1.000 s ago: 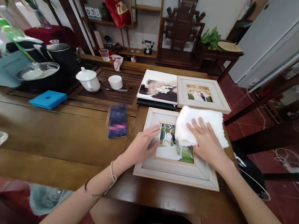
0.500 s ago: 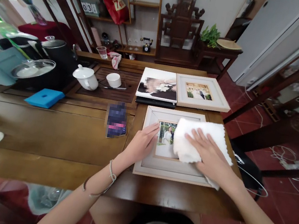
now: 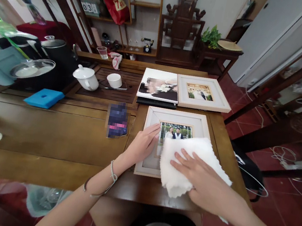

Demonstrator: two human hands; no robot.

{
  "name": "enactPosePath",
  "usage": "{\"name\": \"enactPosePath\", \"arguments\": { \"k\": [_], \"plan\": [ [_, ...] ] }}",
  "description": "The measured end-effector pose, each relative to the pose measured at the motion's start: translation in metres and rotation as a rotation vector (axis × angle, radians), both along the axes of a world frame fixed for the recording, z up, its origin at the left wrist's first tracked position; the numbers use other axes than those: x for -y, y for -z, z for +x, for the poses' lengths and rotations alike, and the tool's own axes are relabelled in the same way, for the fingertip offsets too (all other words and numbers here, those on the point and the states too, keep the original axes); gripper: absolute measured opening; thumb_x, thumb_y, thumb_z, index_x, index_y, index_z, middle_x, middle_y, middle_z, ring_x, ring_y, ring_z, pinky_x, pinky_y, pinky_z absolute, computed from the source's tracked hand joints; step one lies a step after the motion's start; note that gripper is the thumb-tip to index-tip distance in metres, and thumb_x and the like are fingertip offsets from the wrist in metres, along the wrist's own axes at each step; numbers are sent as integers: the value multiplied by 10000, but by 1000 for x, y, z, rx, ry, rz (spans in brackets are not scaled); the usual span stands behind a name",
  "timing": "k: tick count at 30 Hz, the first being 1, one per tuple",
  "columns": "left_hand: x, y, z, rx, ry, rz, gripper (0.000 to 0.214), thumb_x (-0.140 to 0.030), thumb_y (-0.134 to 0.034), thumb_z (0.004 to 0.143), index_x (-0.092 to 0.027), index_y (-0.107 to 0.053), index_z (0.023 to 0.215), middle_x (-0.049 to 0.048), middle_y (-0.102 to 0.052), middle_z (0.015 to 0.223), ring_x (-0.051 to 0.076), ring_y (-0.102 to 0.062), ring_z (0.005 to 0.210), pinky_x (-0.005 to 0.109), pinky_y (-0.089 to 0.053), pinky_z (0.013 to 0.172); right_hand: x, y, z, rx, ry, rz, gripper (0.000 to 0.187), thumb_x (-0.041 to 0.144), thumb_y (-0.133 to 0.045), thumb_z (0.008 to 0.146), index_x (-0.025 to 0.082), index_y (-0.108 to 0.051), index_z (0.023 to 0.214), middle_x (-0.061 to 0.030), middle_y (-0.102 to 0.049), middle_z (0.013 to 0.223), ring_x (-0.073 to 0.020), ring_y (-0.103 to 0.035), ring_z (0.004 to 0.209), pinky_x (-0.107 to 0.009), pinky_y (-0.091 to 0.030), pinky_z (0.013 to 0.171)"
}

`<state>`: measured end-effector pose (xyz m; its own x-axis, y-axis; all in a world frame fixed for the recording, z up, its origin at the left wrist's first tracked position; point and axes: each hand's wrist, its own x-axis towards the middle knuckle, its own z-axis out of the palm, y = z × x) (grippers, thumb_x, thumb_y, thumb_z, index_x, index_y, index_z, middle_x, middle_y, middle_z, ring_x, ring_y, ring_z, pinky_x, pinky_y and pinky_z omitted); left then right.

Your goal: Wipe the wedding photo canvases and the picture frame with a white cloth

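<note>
A whitish picture frame [image 3: 144, 165] lies flat on the wooden table in front of me, holding a photo [image 3: 175, 131] of two people outdoors. My left hand [image 3: 148, 139] rests on the frame's left side, fingers stretched out and close together. Under my right hand [image 3: 192, 169] is a white cloth [image 3: 169, 163]. That hand is flat and open, its fingers spread as it presses the cloth. The cloth covers the lower right of the frame and hangs past its front edge. Part of the photo is hidden beneath it.
Behind lie another picture frame [image 3: 223, 102] and a photo panel [image 3: 158, 95] on a dark item. To the left are a phone-like item [image 3: 118, 121], a blue block [image 3: 45, 98], a lidded white cup [image 3: 86, 79], a small bowl [image 3: 114, 80] and a black pot [image 3: 37, 76]. The table's edge [image 3: 240, 183] runs close by on the right.
My right hand and the cloth have moved down toward me and slightly left across the frame, uncovering more of the photo's top. My left hand has stayed in place.
</note>
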<state>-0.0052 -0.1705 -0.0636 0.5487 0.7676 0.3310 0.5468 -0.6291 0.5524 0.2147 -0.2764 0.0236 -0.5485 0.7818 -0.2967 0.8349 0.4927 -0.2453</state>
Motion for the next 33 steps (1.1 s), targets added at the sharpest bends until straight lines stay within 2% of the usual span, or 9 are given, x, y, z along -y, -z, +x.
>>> {"name": "enactPosePath", "arguments": {
  "k": [2,4,7,9,12,16,21,26,33],
  "plan": [
    [0,-1,0,4,-5,-5,434,-266,-302,1029,-124,-504,1387,142,-507,1461,230,-417,1408,446,-365,1175,-19,4,10,-31,69,18,864,29,-447,622,164,-421,1475,-107,-359,1553,-278,-230,1456,-523,-250,1167],
    [0,-2,1,16,-4,-2,432,-265,-305,1029,-127,-503,1386,141,-511,1457,229,-425,1403,448,-367,1174,-45,12,15,-26,174,128,856,31,-438,674,157,-340,1514,-125,-327,1567,-294,-206,1464,-556,-235,1162],
    [0,-3,1,37,-1,9,427,-270,-302,1029,-131,-513,1373,143,-524,1445,231,-443,1391,460,-376,1169,-75,23,5,114,274,300,859,36,-480,720,156,-266,1543,-168,-285,1582,-394,-201,1452,-627,-257,1118],
    [0,-2,2,44,-4,5,428,-276,-302,1028,-129,-517,1367,149,-527,1440,236,-449,1386,465,-384,1163,-79,26,-13,212,290,344,820,65,-522,740,143,-308,1528,-203,-273,1579,-468,-202,1430,-686,-264,1077],
    [1,-2,1,53,-17,-7,433,-284,-292,1029,-131,-512,1369,153,-531,1435,242,-454,1381,475,-391,1154,-62,24,-45,252,259,336,741,121,-566,752,110,-407,1476,-250,-308,1548,-518,-236,1397,-739,-267,1037],
    [1,-1,1,75,-36,-14,444,-290,-259,1036,-129,-510,1366,153,-523,1441,234,-442,1389,469,-371,1166,-21,19,-80,241,105,287,656,147,-561,760,36,-485,1402,-309,-429,1454,-499,-343,1357,-697,-360,1005],
    [-1,-1,1,100,-31,-12,436,-261,-255,1035,-141,-525,1356,133,-535,1432,220,-453,1380,457,-363,1177,19,24,-91,59,-117,352,657,205,-534,776,-16,-464,1390,-304,-436,1451,-459,-334,1378,-659,-362,1053],
    [0,-1,0,55,-31,-32,403,-239,-376,1000,-175,-503,1378,125,-520,1450,242,-444,1387,491,-374,1160,32,22,-57,37,-163,345,670,102,-470,716,-7,-479,1377,-256,-475,1441,-373,-385,1376,-589,-384,1089],
    [2,-1,0,6,-46,-59,444,-219,-483,944,-156,-496,1384,142,-497,1468,261,-426,1398,485,-374,1156,44,12,54,85,82,258,841,-4,-426,555,183,-562,1364,-80,-558,1407,-281,-526,1287,-507,-437,1083]
  ]
}}
